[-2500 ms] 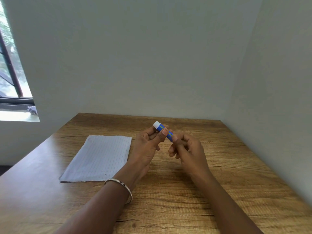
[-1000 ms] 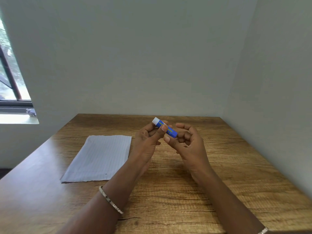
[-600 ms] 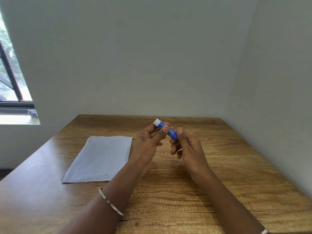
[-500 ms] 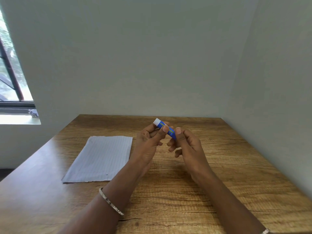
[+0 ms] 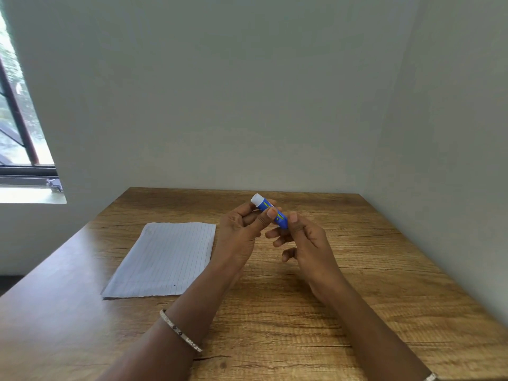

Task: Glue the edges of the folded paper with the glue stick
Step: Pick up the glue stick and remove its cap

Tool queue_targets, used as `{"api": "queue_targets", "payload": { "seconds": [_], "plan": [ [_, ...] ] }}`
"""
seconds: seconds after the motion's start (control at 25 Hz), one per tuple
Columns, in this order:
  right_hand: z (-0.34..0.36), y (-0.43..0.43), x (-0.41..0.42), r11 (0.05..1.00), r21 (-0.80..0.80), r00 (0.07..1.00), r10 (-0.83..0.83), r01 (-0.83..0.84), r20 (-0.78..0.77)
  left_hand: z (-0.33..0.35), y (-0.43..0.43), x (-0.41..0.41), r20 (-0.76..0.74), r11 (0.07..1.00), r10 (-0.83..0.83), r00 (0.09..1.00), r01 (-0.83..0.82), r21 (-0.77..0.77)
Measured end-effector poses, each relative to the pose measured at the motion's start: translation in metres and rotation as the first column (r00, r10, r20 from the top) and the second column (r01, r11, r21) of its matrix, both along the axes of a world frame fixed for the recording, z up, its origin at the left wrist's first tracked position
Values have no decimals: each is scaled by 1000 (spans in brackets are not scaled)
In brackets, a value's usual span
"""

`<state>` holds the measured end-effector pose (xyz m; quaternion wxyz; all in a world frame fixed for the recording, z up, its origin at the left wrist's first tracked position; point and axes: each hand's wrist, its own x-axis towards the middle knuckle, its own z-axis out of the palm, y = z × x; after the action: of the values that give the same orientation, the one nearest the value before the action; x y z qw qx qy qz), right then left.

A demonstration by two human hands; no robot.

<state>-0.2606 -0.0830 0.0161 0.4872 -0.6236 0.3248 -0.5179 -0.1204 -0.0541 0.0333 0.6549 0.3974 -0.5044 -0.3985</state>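
Observation:
A blue glue stick (image 5: 270,211) with a white end pointing up and left is held above the table's middle. My left hand (image 5: 243,235) grips its upper part between thumb and fingers. My right hand (image 5: 305,243) pinches its lower end with thumb and forefinger, the other fingers loosely spread. A folded sheet of lined white paper (image 5: 165,258) lies flat on the wooden table (image 5: 371,284), to the left of my left hand and apart from it.
White walls close off the table at the back and on the right. A window (image 5: 16,133) with a sill is at the far left. The table's left edge runs diagonally below the paper.
My right hand's fingers have shifted around the lower end of the glue stick, opening and closing on it. The left hand and the paper have stayed put.

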Motion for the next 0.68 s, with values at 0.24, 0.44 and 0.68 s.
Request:
{"api": "queue_targets", "payload": {
  "seconds": [0.24, 0.44, 0.68],
  "plan": [
    [2, -3, -5, 998, -42, 992, -33, 39, 126, 0, 0, -1, -4, 1000, 8, 1000, -8, 5],
    [2, 0, -2, 998, 60, 998, 25, -28, 51, 0, 0, 1, 8, 1000, -11, 1000, 10, 5],
    [5, 1, -3, 999, 24, 992, 20, -23, 125, 0, -1, 0, 1, 1000, 13, 1000, -13, 8]
  ]
}}
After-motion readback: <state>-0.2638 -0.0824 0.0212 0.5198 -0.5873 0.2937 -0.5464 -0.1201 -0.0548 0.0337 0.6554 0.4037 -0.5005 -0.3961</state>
